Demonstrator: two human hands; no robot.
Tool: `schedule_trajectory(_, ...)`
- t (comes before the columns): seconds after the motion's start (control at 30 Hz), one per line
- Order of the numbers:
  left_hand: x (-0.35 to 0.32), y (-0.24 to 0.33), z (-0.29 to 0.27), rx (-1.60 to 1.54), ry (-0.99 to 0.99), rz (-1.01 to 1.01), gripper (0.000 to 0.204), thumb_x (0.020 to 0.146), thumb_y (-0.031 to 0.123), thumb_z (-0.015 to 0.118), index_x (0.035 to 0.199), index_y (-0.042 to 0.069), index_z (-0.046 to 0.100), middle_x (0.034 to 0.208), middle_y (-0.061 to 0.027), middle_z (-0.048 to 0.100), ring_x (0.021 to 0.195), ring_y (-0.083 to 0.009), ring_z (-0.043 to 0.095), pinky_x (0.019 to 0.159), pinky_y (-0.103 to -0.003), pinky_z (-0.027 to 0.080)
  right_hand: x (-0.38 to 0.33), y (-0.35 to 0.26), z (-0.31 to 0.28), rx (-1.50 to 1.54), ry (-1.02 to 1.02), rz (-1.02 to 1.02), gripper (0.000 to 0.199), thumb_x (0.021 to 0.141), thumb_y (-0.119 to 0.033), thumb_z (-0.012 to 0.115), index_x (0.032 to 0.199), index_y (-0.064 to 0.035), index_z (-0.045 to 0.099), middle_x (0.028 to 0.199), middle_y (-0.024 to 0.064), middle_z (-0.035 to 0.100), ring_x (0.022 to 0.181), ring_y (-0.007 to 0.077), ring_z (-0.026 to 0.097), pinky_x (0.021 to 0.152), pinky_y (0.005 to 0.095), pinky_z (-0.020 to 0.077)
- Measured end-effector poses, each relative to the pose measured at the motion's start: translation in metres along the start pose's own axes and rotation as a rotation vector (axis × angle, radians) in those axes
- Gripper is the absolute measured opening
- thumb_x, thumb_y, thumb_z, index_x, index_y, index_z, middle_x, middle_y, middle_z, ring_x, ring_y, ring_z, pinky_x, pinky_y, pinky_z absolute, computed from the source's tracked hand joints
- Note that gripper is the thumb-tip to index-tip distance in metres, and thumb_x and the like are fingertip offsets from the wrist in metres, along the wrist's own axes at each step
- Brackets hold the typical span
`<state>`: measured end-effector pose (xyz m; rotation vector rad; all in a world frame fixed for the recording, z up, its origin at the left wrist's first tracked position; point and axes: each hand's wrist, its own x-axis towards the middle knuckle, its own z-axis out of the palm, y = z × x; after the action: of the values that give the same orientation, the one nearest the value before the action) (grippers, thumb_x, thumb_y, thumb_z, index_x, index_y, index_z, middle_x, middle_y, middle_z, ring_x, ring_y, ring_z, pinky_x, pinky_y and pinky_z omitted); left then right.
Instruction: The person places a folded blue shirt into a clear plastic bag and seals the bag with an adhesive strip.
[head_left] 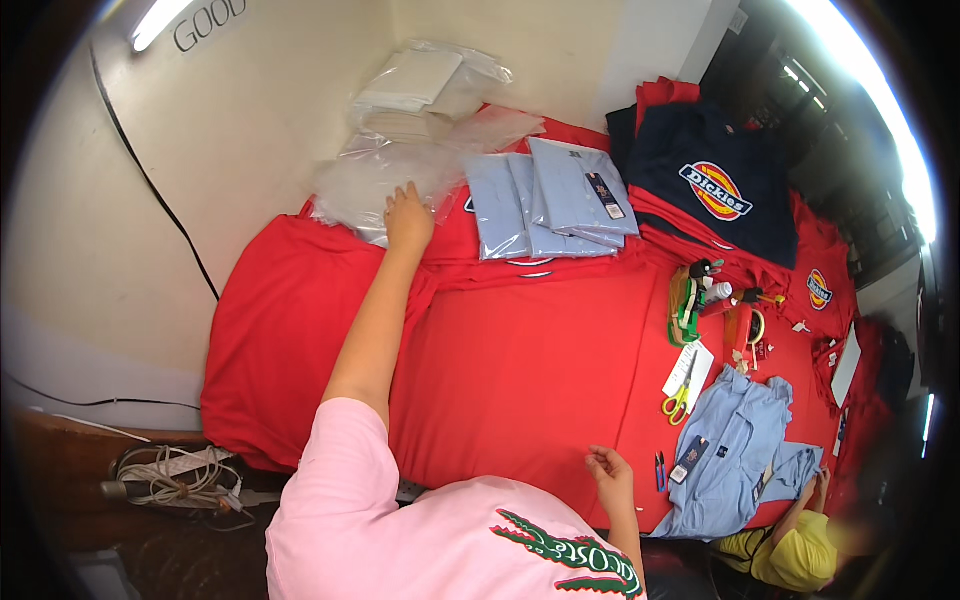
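My left hand (408, 222) reaches far forward, its fingers spread on a loose pile of clear plastic bags (365, 185) by the wall. My right hand (612, 478) hovers near the front edge of the red cloth (520, 370), fingers loosely bent, with nothing visible in it. Right of the bags lie several folded light blue shirts (575, 190) in clear plastic, one showing a dark tag. An unbagged light blue shirt (735, 450) with a dark tag (688, 460) is spread at the right. Small blue thread snips (660, 472) lie beside it.
Yellow-handled scissors (677, 403) rest on a white paper. Behind them stand a green tape dispenser (684, 305) and a tape roll (756, 325). Navy garments (690, 160) are stacked at the back right. A person in yellow (800, 555) touches the blue shirt's sleeve. Coiled cable (180, 485) lies lower left.
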<state>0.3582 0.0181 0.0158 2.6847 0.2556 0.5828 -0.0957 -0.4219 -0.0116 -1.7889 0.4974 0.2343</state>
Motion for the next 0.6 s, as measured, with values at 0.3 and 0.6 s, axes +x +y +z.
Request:
schedule_trajectory(0.3,0.002,-0.011,-0.055,-0.421,0.124,-0.156,0.026,0.102,0.027,0.071,0.11,0.003,0.076,0.099,-0.0231,0.079,0.09,-0.0368,0.076,0.088,-0.046,0.055,0.028,-0.053,0.035,-0.071,-0.115,-0.104,0.029,0.103,-0.001,0.072,0.132,0.0026,0.073,0.112,0.007,0.076,0.103,0.0127,0.071,0.091,0.0275,0.0588)
schedule_trajectory(0.6,-0.146,0.097,-0.166,-1.35,-1.16,0.109,0.022,0.106,0.017,0.065,0.114,-0.001,0.072,0.117,-0.005,0.074,0.113,-0.0148,0.066,0.101,-0.034,0.05,0.026,-0.14,0.035,-0.213,0.03,-0.598,0.109,0.078,-0.01,0.095,0.169,-0.0044,0.035,0.167,0.0173,0.047,0.151,0.0294,0.05,0.115,0.0437,0.0502)
